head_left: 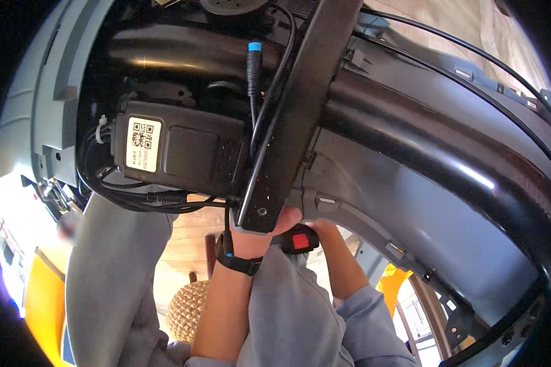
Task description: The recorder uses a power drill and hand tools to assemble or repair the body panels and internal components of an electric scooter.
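My left hand (pixel 256 240) is under the lower end of a flat black metal bar (pixel 300 104). Its thumb pokes out to the right of the bar, while the bar covers the other fingers. A black band (pixel 242 263) circles that wrist. My right forearm (pixel 341 260) rises to the grey panel's edge, and the hand itself is hidden behind it. Beside that wrist is a black block with a red patch (pixel 299 240), perhaps part of a tool; what grips it does not show. Left of the bar sits a black controller box (pixel 183 144) with a white label.
A loose black cable with a blue-tipped connector (pixel 254 67) stands near the bar. Thick black tubes (pixel 434 144) curve across the grey plastic panel (pixel 379 189). Bundled wires (pixel 147 199) run under the box. Below are my grey-clad legs (pixel 116 275) and a woven stool (pixel 190 309).
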Demonstrator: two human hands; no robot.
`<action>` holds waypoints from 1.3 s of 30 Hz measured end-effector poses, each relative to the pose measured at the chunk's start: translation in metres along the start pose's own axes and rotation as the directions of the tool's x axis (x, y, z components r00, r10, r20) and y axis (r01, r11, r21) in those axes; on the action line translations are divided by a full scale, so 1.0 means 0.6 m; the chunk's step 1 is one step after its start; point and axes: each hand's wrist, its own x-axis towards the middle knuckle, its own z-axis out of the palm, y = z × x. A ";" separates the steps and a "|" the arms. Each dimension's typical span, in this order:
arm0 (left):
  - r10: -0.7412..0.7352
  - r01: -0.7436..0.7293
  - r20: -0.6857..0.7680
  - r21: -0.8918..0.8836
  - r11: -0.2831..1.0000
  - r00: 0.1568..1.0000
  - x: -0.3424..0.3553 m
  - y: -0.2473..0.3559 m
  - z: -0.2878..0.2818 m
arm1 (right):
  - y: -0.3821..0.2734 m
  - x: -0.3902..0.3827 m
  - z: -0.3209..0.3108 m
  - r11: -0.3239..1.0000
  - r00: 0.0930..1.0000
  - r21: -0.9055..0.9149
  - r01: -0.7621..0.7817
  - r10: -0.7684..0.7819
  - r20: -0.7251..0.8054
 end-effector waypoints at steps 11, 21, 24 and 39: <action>0.261 -0.258 0.099 -0.043 0.965 0.960 0.012 0.007 0.001 | 0.019 0.001 -0.004 0.982 0.971 -0.059 0.180 -0.187 -0.151; 0.164 -0.166 0.142 0.002 0.986 0.976 0.024 0.055 0.021 | 0.110 0.029 -0.075 0.956 0.983 -0.271 0.108 -0.144 -0.117; 0.117 -0.115 0.107 -0.031 0.993 0.987 0.021 0.062 0.004 | 0.044 0.038 -0.029 0.974 0.987 -0.187 0.127 -0.142 -0.074; -0.089 0.151 0.202 -0.322 0.935 0.975 0.026 0.031 0.018 | -0.159 0.011 0.017 0.883 0.930 0.328 -0.336 0.257 0.263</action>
